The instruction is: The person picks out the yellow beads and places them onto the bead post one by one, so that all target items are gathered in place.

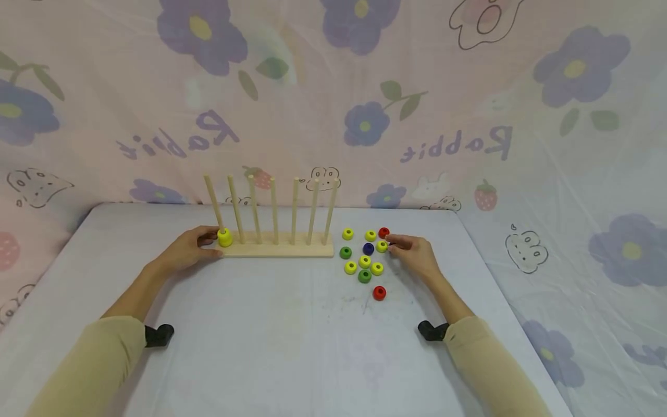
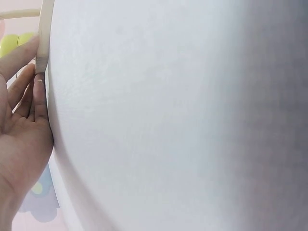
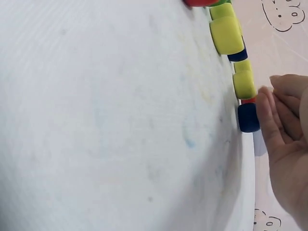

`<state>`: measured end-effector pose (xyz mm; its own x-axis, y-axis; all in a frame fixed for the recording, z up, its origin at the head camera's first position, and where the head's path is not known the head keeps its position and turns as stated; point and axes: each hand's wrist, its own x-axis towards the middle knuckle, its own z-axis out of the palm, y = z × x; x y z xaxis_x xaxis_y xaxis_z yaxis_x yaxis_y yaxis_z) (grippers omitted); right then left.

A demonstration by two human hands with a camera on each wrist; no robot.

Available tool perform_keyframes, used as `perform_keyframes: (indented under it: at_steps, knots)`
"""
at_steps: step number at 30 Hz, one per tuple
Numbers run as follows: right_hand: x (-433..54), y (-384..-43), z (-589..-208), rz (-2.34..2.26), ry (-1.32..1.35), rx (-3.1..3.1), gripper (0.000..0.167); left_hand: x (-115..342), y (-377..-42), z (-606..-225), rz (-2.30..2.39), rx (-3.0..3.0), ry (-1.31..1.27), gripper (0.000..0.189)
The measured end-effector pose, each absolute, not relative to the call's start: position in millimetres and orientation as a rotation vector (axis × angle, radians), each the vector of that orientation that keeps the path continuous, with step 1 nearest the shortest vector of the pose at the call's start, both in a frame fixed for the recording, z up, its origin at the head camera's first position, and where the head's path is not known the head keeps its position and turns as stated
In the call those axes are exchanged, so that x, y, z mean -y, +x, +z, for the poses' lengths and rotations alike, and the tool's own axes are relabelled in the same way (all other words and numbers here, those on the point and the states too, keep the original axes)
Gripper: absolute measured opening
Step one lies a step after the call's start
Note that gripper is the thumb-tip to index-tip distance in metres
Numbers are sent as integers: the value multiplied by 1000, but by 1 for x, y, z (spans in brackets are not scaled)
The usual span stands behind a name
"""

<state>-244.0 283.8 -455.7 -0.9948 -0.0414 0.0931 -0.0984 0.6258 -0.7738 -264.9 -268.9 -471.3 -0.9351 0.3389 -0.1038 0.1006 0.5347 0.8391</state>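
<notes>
A wooden peg rack (image 1: pixel 281 251) with several upright rods stands on the table. Yellow beads (image 1: pixel 224 238) sit at the foot of its leftmost rod. My left hand (image 1: pixel 186 249) grips the rack's left end, thumb at the front edge and fingers behind; in the left wrist view the fingers (image 2: pixel 41 98) meet the end of the base. My right hand (image 1: pixel 414 255) hovers at the right side of the loose beads, with a dark blue bead (image 3: pixel 248 118) right by its fingertips, partly hidden in the head view. Whether they touch it I cannot tell. A red bead (image 1: pixel 384 232) lies just beyond.
Loose beads lie right of the rack: several yellow ones (image 1: pixel 365 262), green ones (image 1: pixel 345 252), another blue one (image 1: pixel 368 249) and a red one (image 1: pixel 380 293) nearest me. A white cloth covers the table (image 1: pixel 281 336); a patterned curtain (image 1: pixel 312 104) hangs behind it.
</notes>
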Motion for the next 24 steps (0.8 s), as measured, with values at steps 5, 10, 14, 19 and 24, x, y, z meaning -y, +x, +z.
perform_keyframes:
  at_steps: [5,10,14,19,24]
  knots:
    - [-279,-244,-455,1315,83,2781,28,268,-267,-471,1352,-2521,373,82]
    - [-277,-244,-457,1260,100,2753,28,266,-268,-467,1352,-2532,380,81]
    - [-273,-242,-461,1199,101,2723,31,266,-268,-465,1327,-2550,371,81]
    - [-267,-241,-467,1120,107,2721,33,267,-266,-466,1306,-2553,354,81]
    - [-262,-241,-470,1067,139,2743,32,267,-263,-470,1309,-2549,343,81]
